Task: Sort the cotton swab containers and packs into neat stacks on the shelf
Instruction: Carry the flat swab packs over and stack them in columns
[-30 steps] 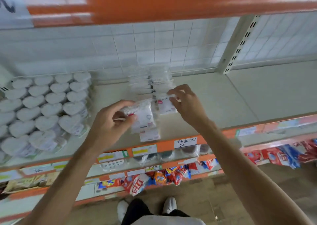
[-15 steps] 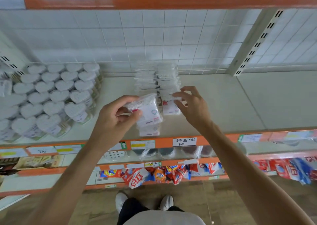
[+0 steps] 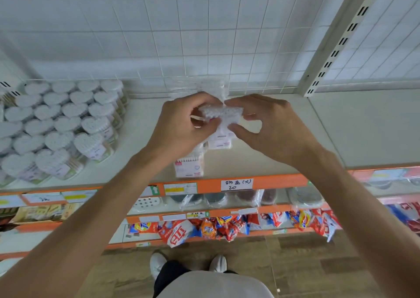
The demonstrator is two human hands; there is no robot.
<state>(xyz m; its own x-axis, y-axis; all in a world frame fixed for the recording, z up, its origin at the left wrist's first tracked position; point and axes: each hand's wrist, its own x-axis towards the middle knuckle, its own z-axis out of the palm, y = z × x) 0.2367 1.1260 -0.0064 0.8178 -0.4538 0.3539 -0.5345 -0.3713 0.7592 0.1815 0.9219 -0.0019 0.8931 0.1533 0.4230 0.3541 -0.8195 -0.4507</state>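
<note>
- The cotton swab pack (image 3: 219, 113) was held above the shelf (image 3: 261, 156), over the rows of packs (image 3: 188, 168).
- The left hand (image 3: 181, 127) and the right hand (image 3: 270, 127) both pinched it, fingers clamped on its sides, probably to align it.
- Heart-shaped containers (image 3: 68, 127) stood sorted at the left.

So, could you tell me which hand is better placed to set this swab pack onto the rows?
Probably the right hand: it pinches the swab pack from the side nearer the back rows, while the left hand holds the near side.
</note>
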